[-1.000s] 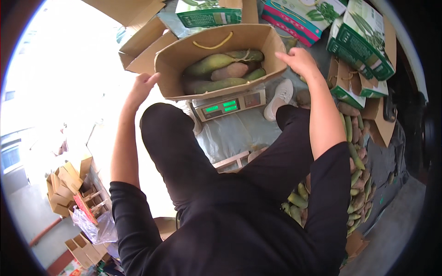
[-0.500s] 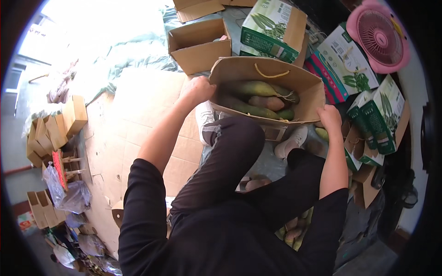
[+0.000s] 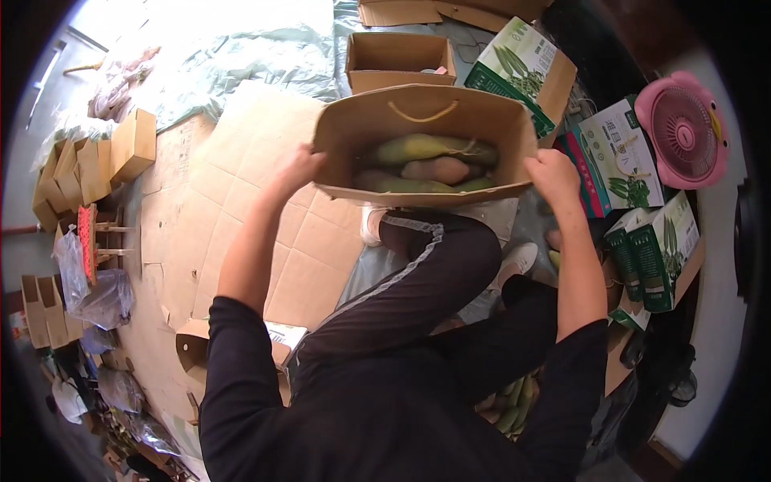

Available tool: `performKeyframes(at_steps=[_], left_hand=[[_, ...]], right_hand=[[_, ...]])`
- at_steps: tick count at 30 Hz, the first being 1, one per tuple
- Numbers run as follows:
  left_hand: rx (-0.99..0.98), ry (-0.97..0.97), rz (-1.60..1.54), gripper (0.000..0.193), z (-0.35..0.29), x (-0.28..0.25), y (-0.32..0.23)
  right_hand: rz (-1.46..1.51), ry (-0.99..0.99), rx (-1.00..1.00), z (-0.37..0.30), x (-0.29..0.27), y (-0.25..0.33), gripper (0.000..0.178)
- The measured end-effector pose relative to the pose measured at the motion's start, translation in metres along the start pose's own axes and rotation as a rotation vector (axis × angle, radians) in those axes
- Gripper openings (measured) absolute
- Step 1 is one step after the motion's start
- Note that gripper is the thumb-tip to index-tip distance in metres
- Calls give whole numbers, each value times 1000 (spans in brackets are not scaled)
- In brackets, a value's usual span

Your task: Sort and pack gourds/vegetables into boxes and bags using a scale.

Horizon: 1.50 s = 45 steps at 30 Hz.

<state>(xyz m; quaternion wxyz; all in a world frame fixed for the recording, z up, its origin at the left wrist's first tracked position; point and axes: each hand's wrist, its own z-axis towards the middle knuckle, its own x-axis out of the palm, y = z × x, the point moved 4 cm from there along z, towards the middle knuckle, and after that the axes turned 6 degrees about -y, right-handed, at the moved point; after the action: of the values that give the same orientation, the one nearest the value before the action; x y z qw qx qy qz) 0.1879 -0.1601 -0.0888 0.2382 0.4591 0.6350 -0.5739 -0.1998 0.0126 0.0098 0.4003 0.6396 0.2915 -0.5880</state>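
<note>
Both hands hold an open brown cardboard carry box (image 3: 434, 191) by its opposite ends, lifted over my legs. My left hand (image 3: 300, 170) is closed on its left edge. At the right edge, my right hand (image 3: 552, 175) grips the cardboard with fingers folded over. Inside lie several long green radishes (image 3: 422, 148), one with a thin root tail, and a pinkish-brown root (image 3: 440, 169) among them. A yellow rope handle (image 3: 422, 114) hangs on the far inner wall.
Beyond it stands another open carton (image 3: 397, 79). Green and white printed boxes (image 3: 614, 153) and a pink fan (image 3: 683, 132) crowd the right. Flattened cardboard (image 3: 241, 209) covers the floor at left, near a red-topped stool (image 3: 87, 241). More green roots (image 3: 514, 406) lie beside my right leg.
Both hands have raised the box and shifted it leftward, with the roots still inside. My view has turned, so the surroundings appear displaced.
</note>
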Motion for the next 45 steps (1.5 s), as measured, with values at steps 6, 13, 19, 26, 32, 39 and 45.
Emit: performKeyframes(at_steps=[6,13,19,26,32,39,45], left_hand=[[-138,-167,-27,40,-85,-58,122],[-424,-326,-12,42,-216,-62,262],[-707,-152,330,47,-296,-26,315],[-778,-161,390,42,-282,-60,279],[-638,-465,403,43,-271,-69,267],[36,-162,217,56,-232,-13,153],[-94,120,338,21,-270,36,196]], right_hand=[[31,98,-243,-7,37,129,27],[-40,386,-504,-57,118,266,27],[-44,630,-538,-106,171,303,21],[371,394,-535,-46,83,239,28],[594,330,-213,-20,42,75,22],[574,376,160,-67,41,-34,20],[596,421,373,-94,81,-87,18]])
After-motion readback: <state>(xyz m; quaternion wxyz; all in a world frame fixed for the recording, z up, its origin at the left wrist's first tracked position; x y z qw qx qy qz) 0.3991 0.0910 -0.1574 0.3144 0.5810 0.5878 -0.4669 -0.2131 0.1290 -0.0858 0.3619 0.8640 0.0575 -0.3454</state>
